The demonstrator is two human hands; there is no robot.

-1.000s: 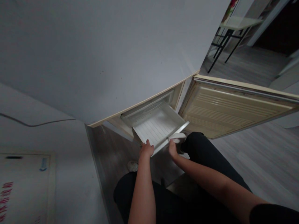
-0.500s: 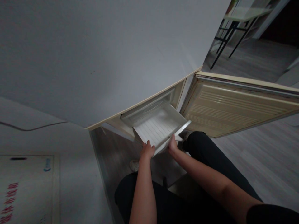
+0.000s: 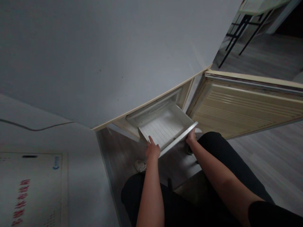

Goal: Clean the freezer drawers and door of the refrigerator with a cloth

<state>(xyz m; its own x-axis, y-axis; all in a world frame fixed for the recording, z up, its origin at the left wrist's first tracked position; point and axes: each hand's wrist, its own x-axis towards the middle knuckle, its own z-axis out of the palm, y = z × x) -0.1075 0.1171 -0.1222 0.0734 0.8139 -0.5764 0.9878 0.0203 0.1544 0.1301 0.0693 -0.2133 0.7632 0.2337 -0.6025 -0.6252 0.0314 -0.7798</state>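
Observation:
A white drawer [image 3: 163,126] with a ribbed bottom juts out of the lower compartment of a fridge, tilted slightly. My left hand [image 3: 152,150] grips its left front corner, thumb outside and a finger over the rim. At the other end, my right hand [image 3: 191,137] presses against the outside of the drawer front near its right corner. A small white piece that looks like a cloth [image 3: 198,130] pokes out beside that hand, mostly hidden by it and my knee. The right fingers are partly out of sight under the drawer front.
The cream fridge door [image 3: 246,107] hangs open at the right, close to my right knee. A large pale fridge side or panel [image 3: 142,53] rises above the drawer. A white panel with red writing [image 3: 42,186] is at the left. A table [image 3: 262,6] stands far back.
My right hand has slid rightward along the drawer front to near its right corner, the white piece moving with it. My left hand keeps its hold on the left corner. The view has shifted slightly.

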